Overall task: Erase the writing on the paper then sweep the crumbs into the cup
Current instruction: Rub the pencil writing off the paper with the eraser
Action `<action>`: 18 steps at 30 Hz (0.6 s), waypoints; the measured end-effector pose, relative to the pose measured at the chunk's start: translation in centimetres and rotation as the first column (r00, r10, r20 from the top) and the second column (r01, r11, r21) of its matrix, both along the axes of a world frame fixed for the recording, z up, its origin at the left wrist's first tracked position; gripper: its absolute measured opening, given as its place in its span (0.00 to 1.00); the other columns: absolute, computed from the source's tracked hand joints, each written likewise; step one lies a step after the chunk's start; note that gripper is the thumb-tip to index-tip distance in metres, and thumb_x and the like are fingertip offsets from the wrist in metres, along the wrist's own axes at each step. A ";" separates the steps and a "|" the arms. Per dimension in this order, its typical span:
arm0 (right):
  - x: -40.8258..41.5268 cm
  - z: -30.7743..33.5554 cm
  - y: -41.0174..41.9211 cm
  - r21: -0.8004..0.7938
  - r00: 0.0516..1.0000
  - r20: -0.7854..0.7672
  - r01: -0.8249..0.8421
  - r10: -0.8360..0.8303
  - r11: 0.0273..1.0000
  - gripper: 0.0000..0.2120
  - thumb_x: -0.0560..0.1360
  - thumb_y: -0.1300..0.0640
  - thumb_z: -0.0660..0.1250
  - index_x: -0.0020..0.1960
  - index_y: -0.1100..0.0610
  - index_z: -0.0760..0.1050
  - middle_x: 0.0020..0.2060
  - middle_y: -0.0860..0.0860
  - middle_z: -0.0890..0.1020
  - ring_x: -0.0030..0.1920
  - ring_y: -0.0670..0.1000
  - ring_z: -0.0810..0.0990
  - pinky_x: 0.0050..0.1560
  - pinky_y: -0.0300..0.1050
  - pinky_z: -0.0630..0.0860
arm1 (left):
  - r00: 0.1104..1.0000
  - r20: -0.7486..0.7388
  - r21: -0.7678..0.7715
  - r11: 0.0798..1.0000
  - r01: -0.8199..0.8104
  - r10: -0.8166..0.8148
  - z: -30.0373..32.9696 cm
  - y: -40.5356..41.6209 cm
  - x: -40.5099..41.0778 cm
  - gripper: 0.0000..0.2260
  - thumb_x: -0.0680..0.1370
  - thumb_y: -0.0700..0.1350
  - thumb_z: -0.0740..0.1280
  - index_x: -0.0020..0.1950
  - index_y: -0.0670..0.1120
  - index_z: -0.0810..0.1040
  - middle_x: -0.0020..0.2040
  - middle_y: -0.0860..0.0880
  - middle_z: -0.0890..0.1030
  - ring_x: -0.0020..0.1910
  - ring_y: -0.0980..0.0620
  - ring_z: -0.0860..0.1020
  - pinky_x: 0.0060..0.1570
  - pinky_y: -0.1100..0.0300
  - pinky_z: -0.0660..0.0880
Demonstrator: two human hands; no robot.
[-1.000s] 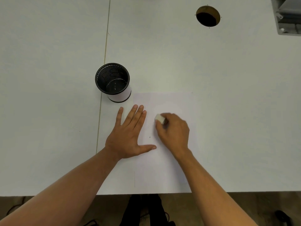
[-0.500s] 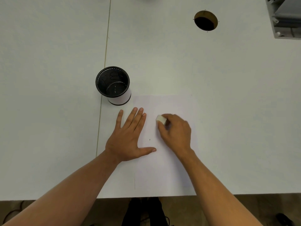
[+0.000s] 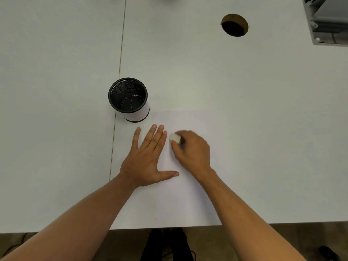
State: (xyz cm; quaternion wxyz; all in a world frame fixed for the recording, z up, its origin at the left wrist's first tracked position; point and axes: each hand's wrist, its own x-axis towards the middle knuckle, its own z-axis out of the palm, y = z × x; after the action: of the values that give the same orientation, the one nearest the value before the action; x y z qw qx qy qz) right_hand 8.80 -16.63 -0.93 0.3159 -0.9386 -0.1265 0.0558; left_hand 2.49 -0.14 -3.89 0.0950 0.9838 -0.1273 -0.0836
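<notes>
Right hand (image 3: 192, 149) grips eraser (image 3: 175, 138), now nearer left hand (image 3: 148, 157) | left fingers flat on paper (image 3: 188, 194) | erasing continues.

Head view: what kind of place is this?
Likely an office or lab workstation: white desks butted along a seam, a round cable hole, a mesh pen cup, and a grey metal frame at the far right corner.

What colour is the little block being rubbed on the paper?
White: the eraser, gripped by the right hand, shows best in the head view.
</notes>
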 end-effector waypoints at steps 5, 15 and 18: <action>2.0 0.3 0.6 -0.041 0.996 0.038 0.080 -0.079 0.996 0.11 0.77 0.50 0.65 0.55 0.55 0.79 0.46 0.50 0.83 0.42 0.50 0.81 0.40 0.45 0.77 | 1.000 -0.013 0.015 1.000 -0.007 0.008 0.0 0.0 0.0 0.52 0.72 0.80 0.49 0.82 0.42 0.49 0.83 0.44 0.48 0.82 0.46 0.45 0.76 0.32 0.47; 1.2 0.2 0.6 -0.091 0.998 0.063 -0.005 0.010 0.996 0.14 0.79 0.49 0.62 0.58 0.56 0.79 0.48 0.52 0.83 0.44 0.52 0.81 0.44 0.49 0.76 | 1.000 -0.008 0.023 1.000 0.000 0.001 0.2 -0.1 0.0 0.52 0.72 0.80 0.49 0.82 0.41 0.50 0.83 0.44 0.48 0.82 0.46 0.44 0.77 0.33 0.45; 2.8 0.4 1.1 -0.106 0.997 0.072 0.010 -0.002 0.994 0.14 0.79 0.50 0.61 0.58 0.56 0.78 0.49 0.53 0.83 0.45 0.53 0.81 0.46 0.51 0.76 | 1.000 -0.017 0.038 0.999 -0.003 0.003 0.1 0.0 0.1 0.53 0.72 0.80 0.49 0.82 0.41 0.49 0.83 0.44 0.48 0.82 0.46 0.44 0.77 0.33 0.45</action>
State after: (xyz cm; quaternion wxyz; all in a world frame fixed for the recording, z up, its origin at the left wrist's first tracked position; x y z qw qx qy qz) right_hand 11.59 -15.56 -0.56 0.2608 -0.9559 -0.1320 0.0278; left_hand 2.57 -0.18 -3.78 0.0772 0.9849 -0.1233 -0.0940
